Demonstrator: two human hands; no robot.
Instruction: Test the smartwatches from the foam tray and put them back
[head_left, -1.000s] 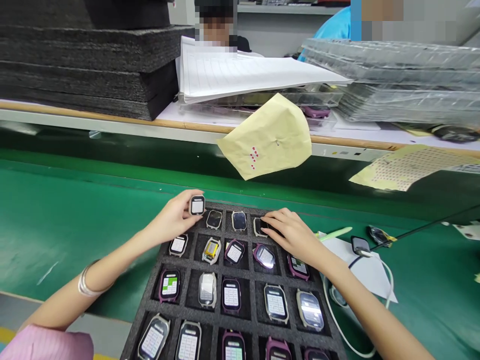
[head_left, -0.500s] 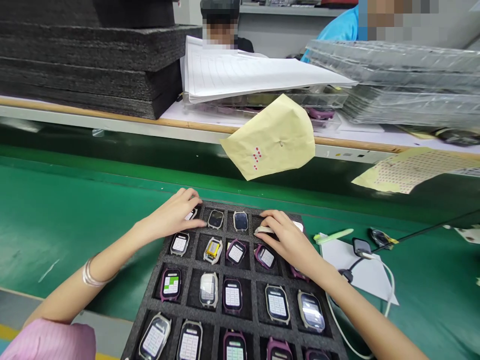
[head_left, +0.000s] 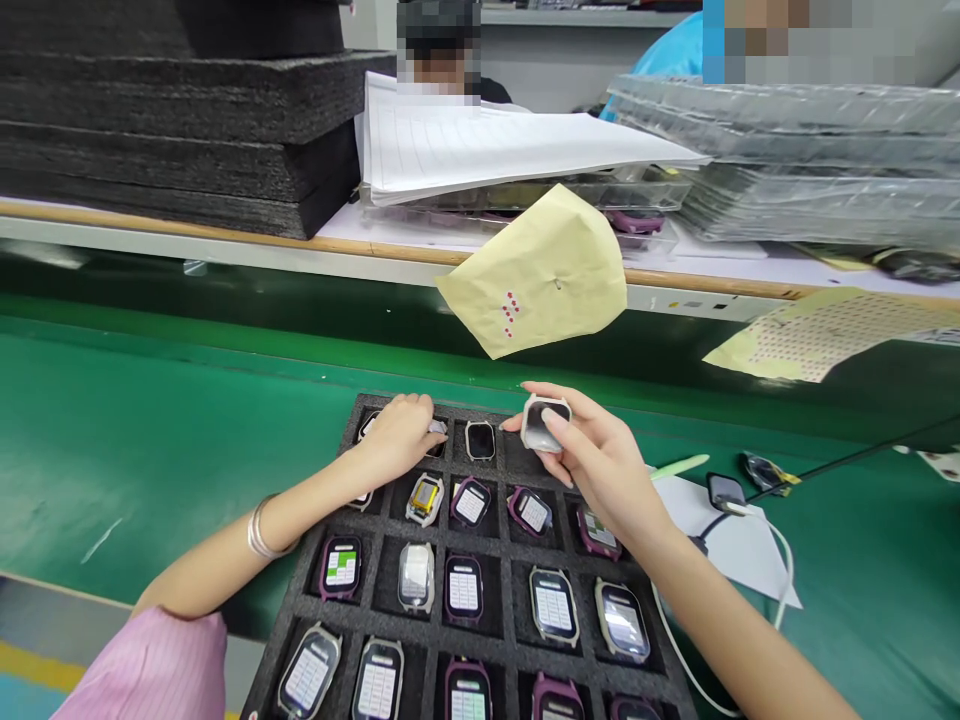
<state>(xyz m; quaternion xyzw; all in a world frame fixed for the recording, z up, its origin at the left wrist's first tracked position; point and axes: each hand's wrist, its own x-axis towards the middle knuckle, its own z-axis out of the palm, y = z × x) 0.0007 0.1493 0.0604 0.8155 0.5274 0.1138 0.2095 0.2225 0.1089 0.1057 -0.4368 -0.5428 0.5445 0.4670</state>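
My right hand (head_left: 592, 450) holds a pale-framed smartwatch body (head_left: 545, 423) without a strap, above the back row of a black foam tray (head_left: 501, 585). The thumb lies across its dark screen and the fingers are behind it. My left hand (head_left: 401, 432) reaches into the second compartment of that row, its fingers closed around the edges of another smartwatch body (head_left: 436, 432), mostly hidden under them. One more pale watch with a dark screen (head_left: 480, 440) sits between the hands. Purple and pale watches with lit screens fill nearer compartments; one shows a yellow part (head_left: 425, 497).
Right of the tray, a white sheet (head_left: 739, 540) lies under a cabled watch (head_left: 725, 490) beside a green pen (head_left: 680, 466). Above, a shelf carries black foam trays (head_left: 172, 130), papers (head_left: 517, 150) and clear plastic trays (head_left: 810, 200). Two people are beyond.
My right hand has lifted the watch out of its compartment and tilted its screen into view. My left hand has moved right, from the first compartment of the back row to the second.
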